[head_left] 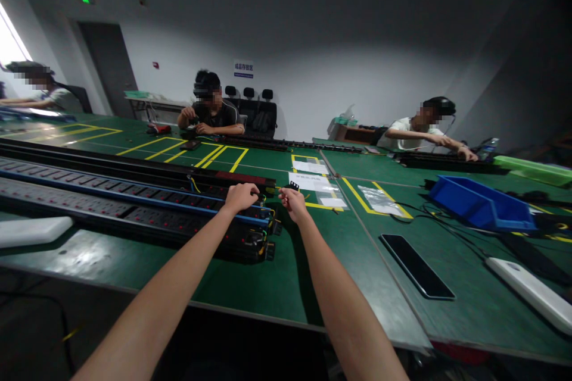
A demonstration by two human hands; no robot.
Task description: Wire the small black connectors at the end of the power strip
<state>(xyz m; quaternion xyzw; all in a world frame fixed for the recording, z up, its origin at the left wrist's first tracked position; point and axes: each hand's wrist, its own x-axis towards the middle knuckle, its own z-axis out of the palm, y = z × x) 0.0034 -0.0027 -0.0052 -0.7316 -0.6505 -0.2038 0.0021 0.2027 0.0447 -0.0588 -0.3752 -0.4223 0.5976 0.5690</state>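
Several long black power strips (pixel 165 223) with rows of sockets lie side by side on the green table. Blue edging runs along them, and wires (pixel 267 212) in yellow and blue stick out of their right ends. My left hand (pixel 241 197) rests over the far strip near its end, fingers curled in; what they grip, if anything, is hidden. Just right of the strip ends, my right hand (pixel 292 203) is closed on a small black slotted end piece (pixel 294 186), held above the table. Yellow-green wire shows between the two hands. Black end plugs (pixel 270 251) hang at the nearer strips' ends.
A smartphone (pixel 416 266), a white power bank (pixel 529 292) and a blue bin (pixel 482 202) with black cables lie to the right. Plastic bags (pixel 379 199) and paper sit within yellow tape. A white block (pixel 36 231) is at left. Several people work across the table.
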